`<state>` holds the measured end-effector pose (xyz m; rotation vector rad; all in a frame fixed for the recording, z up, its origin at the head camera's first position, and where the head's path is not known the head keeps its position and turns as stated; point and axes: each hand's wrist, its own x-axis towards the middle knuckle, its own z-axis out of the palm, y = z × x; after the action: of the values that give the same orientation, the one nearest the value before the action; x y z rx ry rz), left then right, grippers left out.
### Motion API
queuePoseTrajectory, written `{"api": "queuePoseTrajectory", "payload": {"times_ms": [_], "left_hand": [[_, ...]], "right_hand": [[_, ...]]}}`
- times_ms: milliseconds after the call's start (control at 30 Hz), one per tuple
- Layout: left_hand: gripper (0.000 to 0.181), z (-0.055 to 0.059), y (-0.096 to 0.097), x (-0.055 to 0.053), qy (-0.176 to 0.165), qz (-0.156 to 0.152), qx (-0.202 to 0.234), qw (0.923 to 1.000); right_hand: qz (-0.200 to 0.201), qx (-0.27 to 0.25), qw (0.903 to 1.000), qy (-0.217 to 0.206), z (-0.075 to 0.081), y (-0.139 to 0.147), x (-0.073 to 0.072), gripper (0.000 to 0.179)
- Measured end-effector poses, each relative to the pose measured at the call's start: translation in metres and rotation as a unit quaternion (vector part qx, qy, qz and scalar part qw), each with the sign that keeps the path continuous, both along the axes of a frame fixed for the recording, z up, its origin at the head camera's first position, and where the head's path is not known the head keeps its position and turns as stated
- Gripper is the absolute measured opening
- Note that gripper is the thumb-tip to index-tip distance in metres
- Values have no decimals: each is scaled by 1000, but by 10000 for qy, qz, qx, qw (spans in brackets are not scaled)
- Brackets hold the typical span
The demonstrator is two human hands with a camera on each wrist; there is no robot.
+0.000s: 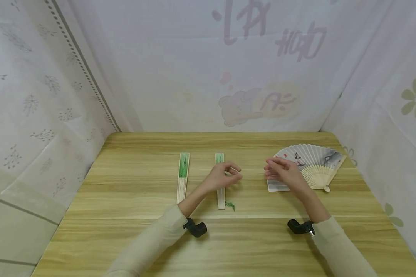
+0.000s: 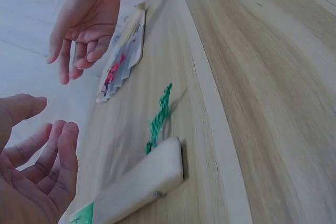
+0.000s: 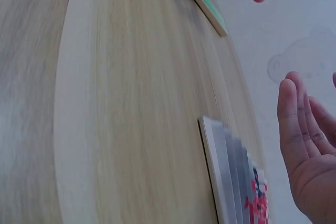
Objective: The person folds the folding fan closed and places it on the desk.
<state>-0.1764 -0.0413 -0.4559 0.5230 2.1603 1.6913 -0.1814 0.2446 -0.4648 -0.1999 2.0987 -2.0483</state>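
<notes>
My left hand (image 1: pixel 222 176) hovers over a folded green hand fan (image 1: pixel 221 198), its fingers loosely bent with nothing between them. A green cord (image 2: pixel 160 119) trails from that fan's end. Over the left edge of a spread white fan (image 1: pixel 320 156) is my right hand (image 1: pixel 284 171), also holding nothing. That fan has painted red and dark marks and pale wooden ribs. Farther left lies a second folded green fan (image 1: pixel 183 173), its lower end partly behind my left forearm. In the right wrist view, the spread fan's pleated edge (image 3: pixel 226 166) lies beside my right fingers (image 3: pixel 294 124).
The wooden table (image 1: pixel 253 246) carries all three fans. Printed white cloth (image 1: pixel 180 69) hangs behind it and along both sides. Black wrist cameras (image 1: pixel 196 227) sit at the cuffs of both sleeves.
</notes>
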Motion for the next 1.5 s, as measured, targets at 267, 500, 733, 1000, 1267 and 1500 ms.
{"api": "queuePoseTrajectory", "payload": {"times_ms": [267,500,733,1000,1267,1500], "left_hand": [[33,-1,16,1,-77,62,15,9999],[32,-4,30,7,-185,55,29,9998],[25,-8,51,12,-99,152,-339,9993],[21,-17,76,22,132,231,-914,9955],[14,-24,98,27,399,614,-1399,9875],[14,-25,105,27,624,883,-1580,9815]], "right_hand": [[57,330,9993,160,1,21,5,50],[55,525,9984,201,1,41,7,49],[-195,401,9990,100,1,67,13,49],[-409,-93,9990,156,7,106,20,17],[-837,-1,9964,142,9,148,30,16],[-1370,-589,9886,-218,12,173,38,18]]}}
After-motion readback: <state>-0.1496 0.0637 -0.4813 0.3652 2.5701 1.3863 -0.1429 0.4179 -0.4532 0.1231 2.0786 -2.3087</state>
